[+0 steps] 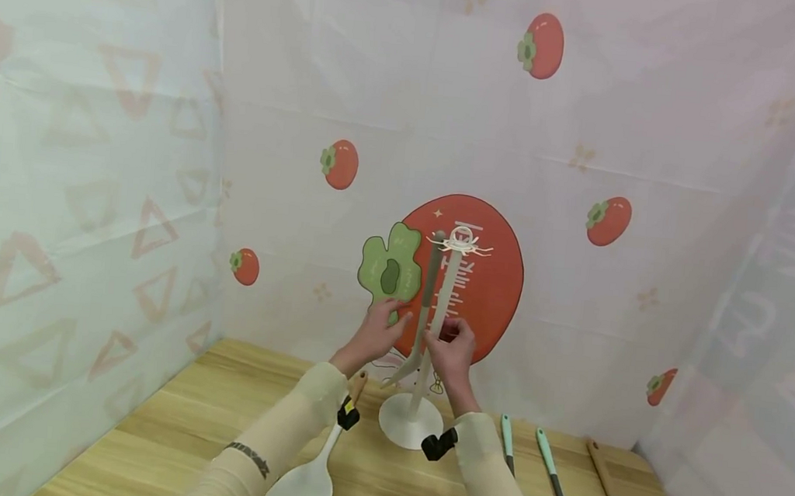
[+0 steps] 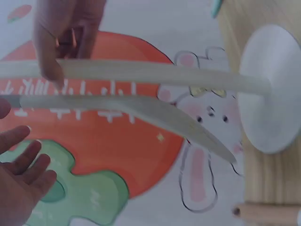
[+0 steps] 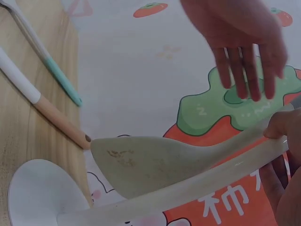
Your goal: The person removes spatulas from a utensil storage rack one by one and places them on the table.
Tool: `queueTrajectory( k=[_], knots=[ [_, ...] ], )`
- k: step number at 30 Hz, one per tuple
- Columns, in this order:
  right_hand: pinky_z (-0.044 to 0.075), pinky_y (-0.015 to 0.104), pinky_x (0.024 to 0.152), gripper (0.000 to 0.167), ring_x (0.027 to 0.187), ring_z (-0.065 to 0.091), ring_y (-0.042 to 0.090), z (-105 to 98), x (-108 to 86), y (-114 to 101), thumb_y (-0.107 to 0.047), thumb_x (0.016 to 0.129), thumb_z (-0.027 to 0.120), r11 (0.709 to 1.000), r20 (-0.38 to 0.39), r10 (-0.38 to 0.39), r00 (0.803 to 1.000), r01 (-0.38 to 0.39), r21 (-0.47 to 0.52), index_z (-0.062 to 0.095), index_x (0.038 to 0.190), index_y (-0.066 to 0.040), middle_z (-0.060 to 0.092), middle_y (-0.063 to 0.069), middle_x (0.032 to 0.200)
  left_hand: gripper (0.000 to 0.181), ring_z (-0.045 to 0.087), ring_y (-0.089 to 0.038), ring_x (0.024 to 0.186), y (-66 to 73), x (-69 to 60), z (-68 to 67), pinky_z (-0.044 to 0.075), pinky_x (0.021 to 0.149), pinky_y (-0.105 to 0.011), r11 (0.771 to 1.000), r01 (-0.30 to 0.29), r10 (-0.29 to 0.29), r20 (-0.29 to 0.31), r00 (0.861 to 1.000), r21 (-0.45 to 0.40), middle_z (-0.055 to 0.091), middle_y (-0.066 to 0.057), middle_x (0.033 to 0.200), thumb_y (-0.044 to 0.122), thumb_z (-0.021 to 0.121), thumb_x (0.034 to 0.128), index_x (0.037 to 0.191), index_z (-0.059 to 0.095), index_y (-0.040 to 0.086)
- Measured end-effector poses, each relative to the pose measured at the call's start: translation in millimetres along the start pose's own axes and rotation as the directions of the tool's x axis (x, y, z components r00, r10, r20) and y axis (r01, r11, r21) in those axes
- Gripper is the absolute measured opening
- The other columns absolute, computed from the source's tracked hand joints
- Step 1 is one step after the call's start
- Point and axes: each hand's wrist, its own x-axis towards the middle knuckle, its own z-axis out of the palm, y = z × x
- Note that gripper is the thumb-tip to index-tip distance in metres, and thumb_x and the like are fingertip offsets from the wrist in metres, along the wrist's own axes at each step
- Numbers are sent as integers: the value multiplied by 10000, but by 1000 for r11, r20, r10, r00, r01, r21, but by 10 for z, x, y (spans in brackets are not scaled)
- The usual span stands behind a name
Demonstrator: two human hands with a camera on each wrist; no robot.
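A white utensil stand (image 1: 411,422) with a round base and a ring of hooks on top stands upright near the back of the table. On one of its hooks hangs a spatula, its grey handle (image 1: 431,282) uppermost and its pale blade (image 3: 146,162) down beside the pole. My right hand (image 1: 454,354) holds the pole (image 2: 150,73) between thumb and fingers, around mid-height. To the left of the spatula, my left hand (image 1: 378,332) is apart from it, fingers extended and holding nothing, as the right wrist view shows.
A white turner (image 1: 304,488) with a wooden handle lies on the wooden table (image 1: 164,448), left of the stand. Right of it lie two mint-handled utensils (image 1: 547,450) and a wooden-handled one (image 1: 603,470). A printed cloth (image 1: 288,216) hangs close behind the stand.
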Motion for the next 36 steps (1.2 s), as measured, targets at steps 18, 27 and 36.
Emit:
queueTrajectory(
  k=[18, 27, 36],
  knots=[
    [604, 426, 751, 237, 843, 681, 286, -13, 28, 32, 11, 803, 793, 1000, 2, -21, 1000, 21, 6, 662, 1000, -6, 686, 172, 923, 454, 590, -316, 1264, 392, 397, 306, 483, 1065, -475, 944, -19, -45, -186, 982, -328, 606, -172, 1359, 255, 532, 1075, 1491, 490, 80],
    [607, 465, 808, 254, 889, 685, 301, 33, 34, 10, -7, 824, 793, 1000, 13, -11, 1000, 11, 0, 658, 1039, -10, 688, 173, 967, 444, 659, -273, 1119, 467, 508, 270, 556, 930, -420, 939, -124, 34, -272, 962, -320, 663, -166, 1272, 142, 535, 1066, 1507, 490, 136],
    [604, 440, 761, 244, 850, 679, 279, 48, 31, 24, -6, 803, 799, 1000, 11, -11, 1000, 11, 4, 664, 1007, -9, 687, 165, 930, 447, 718, -346, 1001, 458, 510, 206, 599, 824, -415, 955, -159, 71, -326, 943, -251, 716, -237, 1140, 25, 603, 1010, 1453, 567, 75]
  ],
)
